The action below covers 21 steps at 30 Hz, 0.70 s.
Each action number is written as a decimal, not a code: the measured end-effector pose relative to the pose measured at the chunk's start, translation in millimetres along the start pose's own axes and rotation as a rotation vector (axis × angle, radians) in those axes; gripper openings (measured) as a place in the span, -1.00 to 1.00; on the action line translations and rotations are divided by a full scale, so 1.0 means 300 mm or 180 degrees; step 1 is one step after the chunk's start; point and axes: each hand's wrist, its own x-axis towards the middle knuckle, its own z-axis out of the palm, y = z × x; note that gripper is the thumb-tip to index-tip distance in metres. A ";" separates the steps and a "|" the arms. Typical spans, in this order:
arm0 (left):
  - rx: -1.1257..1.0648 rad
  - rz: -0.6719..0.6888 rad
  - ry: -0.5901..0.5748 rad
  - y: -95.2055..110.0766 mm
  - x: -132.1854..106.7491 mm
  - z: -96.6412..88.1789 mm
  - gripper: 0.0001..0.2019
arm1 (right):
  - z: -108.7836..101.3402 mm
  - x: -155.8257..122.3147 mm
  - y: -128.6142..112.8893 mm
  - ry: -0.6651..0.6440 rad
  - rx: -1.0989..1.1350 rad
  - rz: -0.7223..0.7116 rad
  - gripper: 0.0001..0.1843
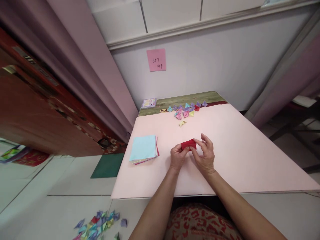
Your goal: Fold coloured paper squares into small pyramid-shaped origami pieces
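A small folded piece of red paper is held just above the pink tabletop, between both of my hands. My left hand pinches its left end with fingers curled. My right hand grips its right end, thumb and fingers pressed on the fold. To the left lies a stack of coloured paper squares with a light blue sheet on top.
Several small folded paper shapes lie at the table's far edge, one yellow piece closer in. A packet of paper sits at the far left corner. More folded shapes litter the floor. A pink note hangs on the wall.
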 end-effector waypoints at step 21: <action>-0.0502 -0.0191 0.0234 0.007 0.000 -0.015 -0.76 | 0.011 -0.011 0.024 -0.0899 -0.0243 -0.0460 -0.69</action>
